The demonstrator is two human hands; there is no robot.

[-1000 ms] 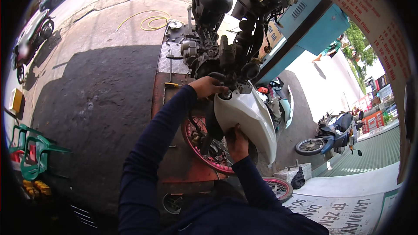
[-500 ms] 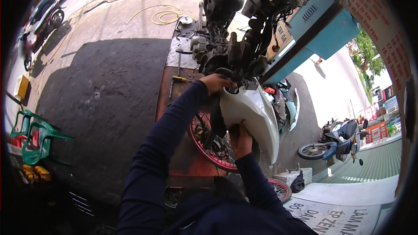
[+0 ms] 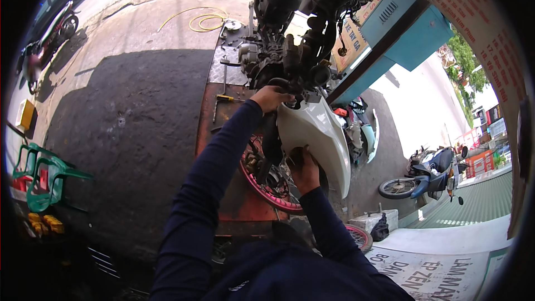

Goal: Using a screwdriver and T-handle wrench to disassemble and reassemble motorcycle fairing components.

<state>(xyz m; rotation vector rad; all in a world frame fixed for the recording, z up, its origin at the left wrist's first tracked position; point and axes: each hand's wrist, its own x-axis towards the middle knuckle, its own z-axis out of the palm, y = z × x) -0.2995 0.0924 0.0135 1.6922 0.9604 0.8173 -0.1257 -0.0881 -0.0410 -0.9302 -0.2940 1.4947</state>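
A white, curved motorcycle body panel [image 3: 320, 131] slants across the stripped front of a motorcycle [image 3: 287, 56]. At its upper left corner my left hand [image 3: 272, 98] is closed, its fingers reaching over the edge near the dark frame parts. Lower down, my right hand [image 3: 305, 174] grips the panel's near edge, with the fingertips against its white face. Below the left side of the panel sits a wheel with a pinkish-red rim [image 3: 264, 192]. The panel covers part of that wheel.
The motorcycle stands on a red metal platform [image 3: 207, 128] with a yellow-handled tool [image 3: 225, 98] lying on it. Green plastic chairs [image 3: 47, 181] stand at left. A parked motorbike [image 3: 426, 175] and a teal cabinet [image 3: 409, 28] are at right; a yellow hose [image 3: 206, 21] lies beyond.
The view has shifted slightly, so most things sit a little further left. Both hands stay on the white panel; the right hand's fingers have shifted slightly at its edge.
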